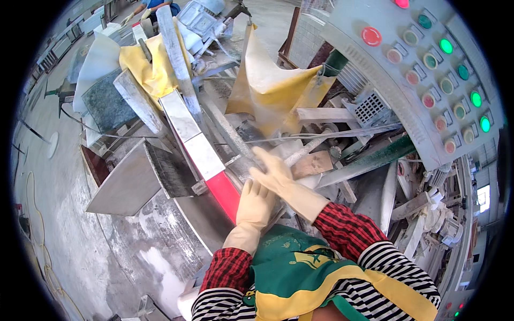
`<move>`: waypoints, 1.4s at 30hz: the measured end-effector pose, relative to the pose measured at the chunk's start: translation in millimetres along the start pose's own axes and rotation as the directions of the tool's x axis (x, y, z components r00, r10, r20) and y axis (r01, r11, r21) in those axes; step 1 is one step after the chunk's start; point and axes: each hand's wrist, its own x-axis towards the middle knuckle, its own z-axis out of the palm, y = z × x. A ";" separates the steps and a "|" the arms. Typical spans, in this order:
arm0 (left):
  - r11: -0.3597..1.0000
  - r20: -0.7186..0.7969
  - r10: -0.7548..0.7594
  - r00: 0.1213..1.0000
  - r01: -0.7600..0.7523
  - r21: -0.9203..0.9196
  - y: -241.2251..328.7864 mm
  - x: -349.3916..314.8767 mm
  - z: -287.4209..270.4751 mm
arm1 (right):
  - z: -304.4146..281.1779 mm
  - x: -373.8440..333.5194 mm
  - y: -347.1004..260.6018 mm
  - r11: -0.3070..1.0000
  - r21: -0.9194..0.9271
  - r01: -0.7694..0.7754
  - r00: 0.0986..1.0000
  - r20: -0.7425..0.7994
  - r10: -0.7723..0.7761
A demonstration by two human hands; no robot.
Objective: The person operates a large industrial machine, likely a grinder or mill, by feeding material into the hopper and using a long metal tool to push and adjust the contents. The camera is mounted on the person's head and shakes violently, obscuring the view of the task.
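Both my hands wear cream rubber gloves. My left hand (255, 206) rests beside the near end of a red belt (224, 193), its fingers pressed together and curled down; what lies under them is hidden. Just above and to the right, my right hand (276, 174) reaches across with fingers stretched out and the thumb apart, over the grey machine rail. I see nothing held in it. Along the belt, away from my hands, lie white stone strips, a nearer one (204, 156) and a farther one (181, 115), end to end.
A control panel (412, 69) with several lit buttons hangs at upper right. Yellow sheets (152, 67) drape over the machine, with another yellow guard (270, 93) beyond. Dark slabs (128, 179) lean at left. Scrap pieces (417, 214) pile up at right. A person (155, 6) stands far back.
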 end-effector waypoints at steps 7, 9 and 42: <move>0.655 0.151 -0.409 0.900 0.404 -0.638 9.6 -5.8 13.4 | 81.1 54.8 -52.1 0.980 -0.159 0.118 0.990 0.095 -0.104; 0.569 0.180 -0.437 0.881 0.427 -0.703 9.0 -10.7 18.5 | 95.6 57.2 -58.7 0.971 -0.234 0.044 0.995 0.098 -0.021; 0.992 0.089 0.119 0.989 -0.122 0.030 50.8 -17.4 4.3 | -15.1 -120.9 114.4 0.564 0.735 -0.377 0.926 0.283 0.250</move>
